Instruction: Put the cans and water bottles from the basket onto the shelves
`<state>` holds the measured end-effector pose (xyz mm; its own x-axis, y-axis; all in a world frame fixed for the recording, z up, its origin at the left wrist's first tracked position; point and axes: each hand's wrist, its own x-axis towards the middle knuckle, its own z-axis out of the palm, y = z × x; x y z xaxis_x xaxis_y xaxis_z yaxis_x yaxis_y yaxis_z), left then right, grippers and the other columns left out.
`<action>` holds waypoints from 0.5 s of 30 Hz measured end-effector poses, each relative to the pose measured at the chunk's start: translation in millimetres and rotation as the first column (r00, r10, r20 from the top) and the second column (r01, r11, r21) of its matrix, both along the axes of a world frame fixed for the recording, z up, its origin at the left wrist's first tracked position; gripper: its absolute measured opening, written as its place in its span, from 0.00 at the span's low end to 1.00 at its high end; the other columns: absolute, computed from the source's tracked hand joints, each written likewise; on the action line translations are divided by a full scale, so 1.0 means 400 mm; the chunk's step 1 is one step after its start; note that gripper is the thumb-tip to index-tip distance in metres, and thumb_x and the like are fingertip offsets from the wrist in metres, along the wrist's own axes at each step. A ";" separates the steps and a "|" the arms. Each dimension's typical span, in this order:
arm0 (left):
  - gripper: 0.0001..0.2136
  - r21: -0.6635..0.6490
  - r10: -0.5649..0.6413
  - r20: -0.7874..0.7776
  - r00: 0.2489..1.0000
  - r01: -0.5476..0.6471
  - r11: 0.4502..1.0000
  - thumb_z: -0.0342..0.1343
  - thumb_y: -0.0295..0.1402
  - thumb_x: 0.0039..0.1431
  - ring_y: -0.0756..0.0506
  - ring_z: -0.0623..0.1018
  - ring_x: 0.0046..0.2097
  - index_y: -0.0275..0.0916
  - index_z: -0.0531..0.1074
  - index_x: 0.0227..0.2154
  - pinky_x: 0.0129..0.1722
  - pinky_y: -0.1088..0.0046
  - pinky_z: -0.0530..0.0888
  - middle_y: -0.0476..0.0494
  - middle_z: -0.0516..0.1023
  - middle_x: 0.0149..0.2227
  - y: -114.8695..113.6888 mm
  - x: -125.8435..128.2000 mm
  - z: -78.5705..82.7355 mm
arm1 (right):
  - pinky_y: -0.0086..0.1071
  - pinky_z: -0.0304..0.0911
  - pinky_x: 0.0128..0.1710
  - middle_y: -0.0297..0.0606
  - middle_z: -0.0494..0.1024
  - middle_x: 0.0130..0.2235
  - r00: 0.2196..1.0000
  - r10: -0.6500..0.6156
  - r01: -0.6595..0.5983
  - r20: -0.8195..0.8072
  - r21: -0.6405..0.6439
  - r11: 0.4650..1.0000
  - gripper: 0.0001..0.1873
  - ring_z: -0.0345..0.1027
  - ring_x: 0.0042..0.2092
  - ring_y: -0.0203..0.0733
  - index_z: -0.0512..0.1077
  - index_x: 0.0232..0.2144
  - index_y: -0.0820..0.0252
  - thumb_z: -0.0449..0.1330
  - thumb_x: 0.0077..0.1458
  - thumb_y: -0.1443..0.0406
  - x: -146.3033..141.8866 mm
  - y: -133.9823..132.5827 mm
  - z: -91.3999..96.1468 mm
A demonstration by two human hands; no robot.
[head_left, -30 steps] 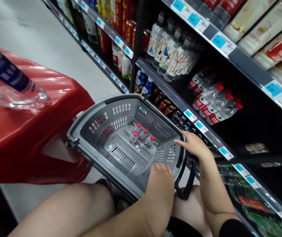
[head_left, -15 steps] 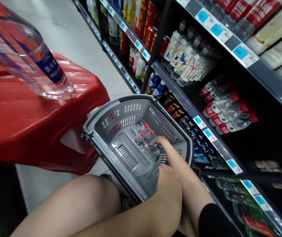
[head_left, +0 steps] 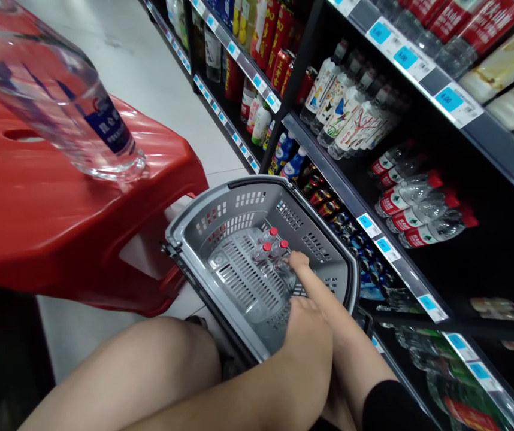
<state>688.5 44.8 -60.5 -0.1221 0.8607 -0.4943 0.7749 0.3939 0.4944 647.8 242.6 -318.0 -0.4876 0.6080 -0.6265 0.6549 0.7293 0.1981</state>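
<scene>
Moved since the earlier frame: the right hand [head_left: 299,261], from the basket's right rim to inside the basket [head_left: 279,342], its fingers now closed on the top of a bottle [head_left: 287,273] beside three red-capped bottles [head_left: 262,254] on the basket floor. Left hand [head_left: 307,320] bends over the near right side; its grip cannot be told. Red stool [head_left: 104,239] stands left.

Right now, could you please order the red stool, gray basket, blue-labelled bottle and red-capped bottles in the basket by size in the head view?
1. Red stool
2. Gray basket, blue-labelled bottle: unranked, the latter looking nearer the camera
3. Red-capped bottles
</scene>
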 end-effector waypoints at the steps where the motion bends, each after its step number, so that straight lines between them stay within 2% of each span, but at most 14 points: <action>1: 0.25 0.022 -0.008 -0.011 1.000 0.008 1.000 0.50 0.20 0.60 0.26 0.71 0.60 0.21 0.65 0.61 0.59 0.52 0.68 0.17 0.69 0.58 0.001 -0.001 0.000 | 0.37 0.67 0.55 0.57 0.73 0.56 1.000 0.019 -0.019 0.009 -0.004 1.000 0.26 0.69 0.58 0.53 0.71 0.57 0.69 0.55 0.66 0.55 0.000 -0.004 0.007; 5: 0.25 0.075 0.025 -0.084 0.996 -0.019 0.997 0.50 0.19 0.59 0.27 0.71 0.60 0.21 0.65 0.61 0.59 0.53 0.68 0.17 0.69 0.59 0.007 -0.001 0.001 | 0.38 0.68 0.53 0.54 0.74 0.56 0.990 0.117 -0.111 0.080 -0.067 0.992 0.24 0.70 0.58 0.54 0.73 0.55 0.67 0.60 0.63 0.57 -0.017 -0.027 0.068; 8: 0.26 0.050 0.062 -0.163 0.985 -0.055 0.997 0.46 0.20 0.62 0.26 0.68 0.62 0.21 0.61 0.63 0.61 0.52 0.66 0.17 0.66 0.61 0.012 -0.006 0.008 | 0.38 0.69 0.51 0.53 0.77 0.52 0.966 0.221 -0.202 0.136 -0.141 0.969 0.23 0.72 0.55 0.56 0.77 0.50 0.65 0.68 0.53 0.59 -0.028 -0.047 0.166; 10: 0.26 -0.034 0.084 -0.222 0.972 -0.094 0.995 0.41 0.20 0.64 0.27 0.66 0.64 0.21 0.57 0.65 0.62 0.53 0.65 0.17 0.64 0.63 0.015 -0.014 0.016 | 0.38 0.68 0.49 0.53 0.78 0.50 0.945 0.296 -0.271 0.136 -0.178 0.946 0.23 0.73 0.53 0.57 0.79 0.47 0.64 0.70 0.50 0.59 -0.013 -0.048 0.264; 12: 0.27 -0.075 0.160 -0.312 0.937 -0.192 0.979 0.38 0.20 0.64 0.26 0.60 0.67 0.20 0.52 0.66 0.64 0.52 0.64 0.18 0.59 0.65 0.016 -0.028 0.024 | 0.35 0.67 0.46 0.48 0.81 0.46 0.930 0.358 -0.334 0.080 -0.218 0.917 0.19 0.74 0.50 0.52 0.80 0.46 0.62 0.66 0.54 0.57 0.030 -0.032 0.385; 13: 0.28 -0.055 0.212 -0.359 0.909 -0.248 0.967 0.39 0.21 0.65 0.26 0.58 0.68 0.21 0.50 0.67 0.64 0.52 0.63 0.19 0.57 0.66 0.015 -0.036 0.028 | 0.32 0.65 0.43 0.43 0.82 0.42 0.922 0.388 -0.370 0.022 -0.255 0.893 0.18 0.75 0.45 0.47 0.81 0.44 0.60 0.64 0.56 0.55 0.062 -0.019 0.451; 14: 0.29 -0.010 0.267 -0.397 0.878 -0.295 0.955 0.42 0.23 0.65 0.25 0.55 0.69 0.22 0.49 0.68 0.64 0.52 0.62 0.19 0.55 0.67 0.014 -0.044 0.033 | 0.30 0.63 0.39 0.40 0.81 0.36 0.905 0.408 -0.424 -0.124 -0.346 0.837 0.20 0.73 0.38 0.42 0.81 0.44 0.61 0.62 0.58 0.53 0.100 -0.005 0.517; 15: 0.31 0.050 0.320 -0.411 0.853 -0.330 0.943 0.48 0.26 0.65 0.24 0.53 0.69 0.23 0.49 0.68 0.64 0.51 0.62 0.20 0.53 0.68 0.012 -0.052 0.040 | 0.28 0.61 0.35 0.37 0.80 0.32 0.899 0.349 -0.434 -0.264 -0.432 0.791 0.23 0.71 0.34 0.38 0.80 0.47 0.61 0.62 0.58 0.51 0.141 0.009 0.580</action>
<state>667.7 49.8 -44.6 -0.5874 0.7264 -0.3568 0.7311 0.6653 0.1508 704.1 246.3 -86.0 -0.7389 -0.0048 -0.6738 0.2834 0.9050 -0.3172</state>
